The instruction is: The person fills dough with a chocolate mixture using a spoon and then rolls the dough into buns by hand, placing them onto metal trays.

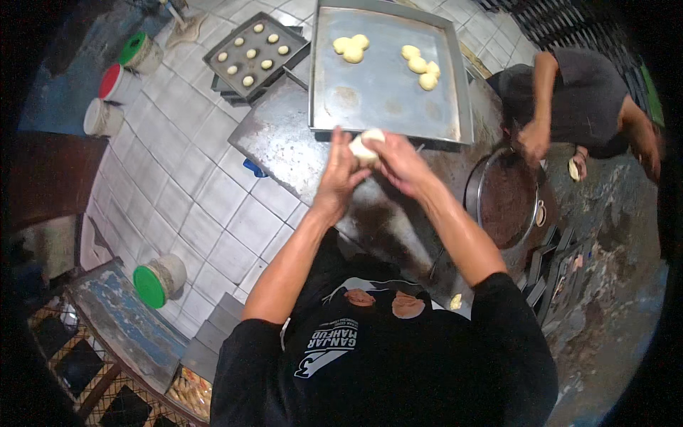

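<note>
A pale piece of dough [365, 147] is between my two hands, just in front of the large tray's near wall. My right hand [404, 165] grips it from the right, thumb and fingers pressed against it. My left hand [336, 179] holds its left side, with fingers pointing up and slightly blurred. Beyond my hands lies a large square metal tray [388, 99]. Inside it, round dough balls sit in two clusters, one cluster [352, 48] at the left and another [421, 67] at the right.
At the far left, a smaller dark tray [235, 62] carries several spaced dough balls. A metal worktable [274, 132] stands under the large tray. To the right, a co-worker [580, 99] reaches over a round pan [506, 199]. Lidded buckets [160, 280] stand on the tiled floor.
</note>
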Demonstrator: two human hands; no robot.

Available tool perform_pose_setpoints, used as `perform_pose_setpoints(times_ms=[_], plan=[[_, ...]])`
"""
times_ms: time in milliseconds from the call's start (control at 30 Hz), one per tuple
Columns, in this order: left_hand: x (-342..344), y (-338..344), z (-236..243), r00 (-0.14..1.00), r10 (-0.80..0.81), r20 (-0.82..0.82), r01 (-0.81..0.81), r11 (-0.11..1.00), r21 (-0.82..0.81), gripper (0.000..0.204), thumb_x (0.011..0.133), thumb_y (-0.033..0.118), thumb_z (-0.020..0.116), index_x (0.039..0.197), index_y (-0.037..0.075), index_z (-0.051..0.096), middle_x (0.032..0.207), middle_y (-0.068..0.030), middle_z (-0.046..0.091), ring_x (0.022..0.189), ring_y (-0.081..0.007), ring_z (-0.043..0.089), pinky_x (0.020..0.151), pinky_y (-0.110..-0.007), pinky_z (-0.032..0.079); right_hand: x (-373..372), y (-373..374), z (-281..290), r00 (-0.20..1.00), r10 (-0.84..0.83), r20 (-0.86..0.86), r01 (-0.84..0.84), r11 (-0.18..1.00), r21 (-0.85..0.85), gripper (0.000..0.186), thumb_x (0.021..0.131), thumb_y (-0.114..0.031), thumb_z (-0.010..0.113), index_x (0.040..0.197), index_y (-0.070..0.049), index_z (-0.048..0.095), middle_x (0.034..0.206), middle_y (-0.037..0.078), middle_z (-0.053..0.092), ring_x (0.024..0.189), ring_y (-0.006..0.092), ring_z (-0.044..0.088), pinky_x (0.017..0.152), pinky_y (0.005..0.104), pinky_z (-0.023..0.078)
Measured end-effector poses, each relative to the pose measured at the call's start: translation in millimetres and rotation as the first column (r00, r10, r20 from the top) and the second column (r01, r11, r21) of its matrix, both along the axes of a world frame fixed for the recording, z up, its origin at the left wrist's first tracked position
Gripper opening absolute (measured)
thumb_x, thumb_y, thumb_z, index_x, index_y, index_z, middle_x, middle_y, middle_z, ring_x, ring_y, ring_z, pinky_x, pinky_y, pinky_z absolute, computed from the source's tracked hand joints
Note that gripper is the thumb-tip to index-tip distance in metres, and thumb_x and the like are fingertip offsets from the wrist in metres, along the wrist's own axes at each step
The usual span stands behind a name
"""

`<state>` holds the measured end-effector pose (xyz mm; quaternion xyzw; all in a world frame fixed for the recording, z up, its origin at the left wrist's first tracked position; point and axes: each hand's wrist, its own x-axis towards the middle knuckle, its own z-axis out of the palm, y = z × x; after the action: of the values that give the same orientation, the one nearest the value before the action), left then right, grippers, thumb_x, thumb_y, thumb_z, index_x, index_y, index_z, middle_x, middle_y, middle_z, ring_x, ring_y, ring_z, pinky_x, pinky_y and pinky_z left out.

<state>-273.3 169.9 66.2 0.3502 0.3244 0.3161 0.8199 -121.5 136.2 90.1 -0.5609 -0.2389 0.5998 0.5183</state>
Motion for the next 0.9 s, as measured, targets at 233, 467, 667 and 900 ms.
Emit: perform_pose_setpoints(times_ms=[233,467,667,900], plan=[[-111.3,99.0,-45.1,0.9,0.191,-0.392,-0.139,0.978,0.159,0.057,0.102,0.031,0.057,0.149,0.004,0.042,0.141,-0.0137,0.056,0.119,-0.0228,0.059,0.101,-0.038,0.047,63.2,158.6,-104.1,-0.03,0.169,0.985,-0.571,0.806,-0.156,0.046,0.089,-0.017,0.066,0.128,0.005,0.053,0.143,0.027,0.045,0.127,0.04,0.049,0.104,0.0461,0.043],[-153.5,119.6,-60.5,0.813,0.205,-0.545,-0.115,0.974,0.195,0.048,0.103,0.028,0.057,0.143,0.002,0.05,0.136,-0.014,0.061,0.115,-0.0207,0.061,0.097,-0.036,0.048,60.8,179.1,-140.4,-0.011,0.099,0.995,-0.716,0.694,-0.077,0.047,0.095,-0.019,0.062,0.134,0.004,0.052,0.157,0.019,0.034,0.144,0.0401,0.035,0.118,0.0536,0.03],[-122.3,135.2,-57.3,0.882,0.183,-0.435,-0.105,0.975,0.197,0.044,0.103,0.022,0.058,0.14,0.0,0.052,0.135,-0.0156,0.06,0.115,-0.0213,0.062,0.097,-0.035,0.05,82.8,202.7,-90.3,0.875,0.078,0.479,-0.07,0.997,-0.034,0.034,0.091,-0.027,0.069,0.106,0.004,0.067,0.124,0.02,0.064,0.117,0.0331,0.061,0.102,0.0396,0.047],[-63.2,134.6,-10.0,0.937,0.076,-0.342,0.028,0.957,0.289,0.033,0.103,0.014,0.055,0.132,-0.002,0.056,0.124,-0.0159,0.066,0.1,-0.019,0.067,0.09,-0.031,0.052,108.4,228.8,-136.5,0.549,-0.287,0.785,0.38,0.922,0.071,0.026,0.086,-0.02,0.073,0.096,0.002,0.063,0.081,0.004,0.066,0.067,0.0136,0.06,0.062,0.0292,0.049]])
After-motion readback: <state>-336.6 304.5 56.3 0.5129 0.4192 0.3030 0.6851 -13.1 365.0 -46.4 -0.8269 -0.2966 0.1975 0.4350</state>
